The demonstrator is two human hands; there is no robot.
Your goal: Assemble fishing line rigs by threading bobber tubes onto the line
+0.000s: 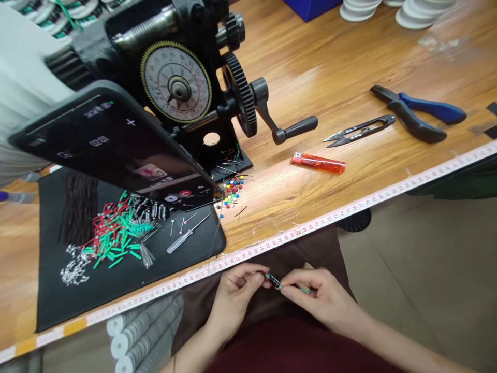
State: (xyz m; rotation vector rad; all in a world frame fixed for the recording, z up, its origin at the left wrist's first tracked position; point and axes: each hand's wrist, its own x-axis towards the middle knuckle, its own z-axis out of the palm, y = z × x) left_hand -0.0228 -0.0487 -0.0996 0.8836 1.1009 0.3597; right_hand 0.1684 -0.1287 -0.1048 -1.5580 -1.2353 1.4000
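Below the table edge, over my lap, my left hand pinches a small black cylindrical component between thumb and fingertip. My right hand meets it from the other side, with its fingertips on a green-sleeved lead. On a black mat lies a heap of green and red sleeved leads. Several small black cylinders sit beside the heap, with a small screwdriver nearby. Both hands are well apart from the mat.
A black hand-cranked winding machine with a dial stands on the wooden table, partly behind a phone. Coloured pins, an orange lighter, thread snips and blue-handled pliers lie beyond. A tape measure runs along the edge.
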